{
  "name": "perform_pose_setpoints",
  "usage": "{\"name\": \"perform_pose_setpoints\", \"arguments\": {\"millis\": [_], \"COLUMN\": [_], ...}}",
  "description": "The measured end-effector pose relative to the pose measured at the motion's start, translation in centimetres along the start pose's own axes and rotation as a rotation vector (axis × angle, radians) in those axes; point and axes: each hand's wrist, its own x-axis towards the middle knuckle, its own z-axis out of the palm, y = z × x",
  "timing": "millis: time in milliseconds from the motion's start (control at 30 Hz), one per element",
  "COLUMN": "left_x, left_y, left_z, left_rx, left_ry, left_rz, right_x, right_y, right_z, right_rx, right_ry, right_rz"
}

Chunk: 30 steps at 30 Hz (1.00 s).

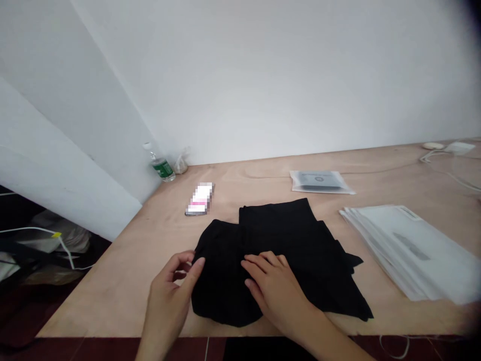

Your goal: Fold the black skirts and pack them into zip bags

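A black garment (pixel 278 230) lies partly folded near the front of the table, its left part lapped over and its right side spread in loose points. I cannot tell what kind of garment it is. At its left edge, my left hand (pixel 171 283) pinches the cloth between thumb and fingers. My right hand (pixel 272 286) rests on the middle of the garment, fingers stretched out beside the fold and holding nothing.
A wooden table (pixel 112 281) meets a white wall. On it are a phone (pixel 200 199), a water bottle (pixel 162 166), a small plastic bag (pixel 181 163), a packaged dark item (pixel 321 181), stacked plastic bags (pixel 417 250) at right and white cables (pixel 428 155).
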Motion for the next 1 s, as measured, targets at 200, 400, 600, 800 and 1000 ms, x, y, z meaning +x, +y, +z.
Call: {"name": "perform_pose_setpoints", "arguments": {"millis": [200,400,600,800,1000], "left_x": [-2.9,-4.5,-3.6,-3.1,-2.2], "left_y": [4.6,4.0,2.7,3.4,3.9], "left_z": [5.7,7.5,6.6,8.8,7.9], "left_rx": [0.133,0.219,0.288,0.316,0.009], "left_ry": [-0.135,-0.257,-0.021,-0.097,0.113], "left_rz": [0.516,0.666,0.186,0.045,-0.029], "right_x": [0.1,-0.1,-0.5,-0.2,-2.2], "right_y": [1.4,3.5,4.0,3.8,3.2], "right_z": [-1.5,-2.2,-1.9,-1.8,-3.1], "right_rx": [0.541,0.291,-0.191,-0.262,-0.225], "right_ry": [0.251,0.307,0.317,0.247,0.367], "right_rz": [0.361,0.407,0.310,0.286,0.171]}}
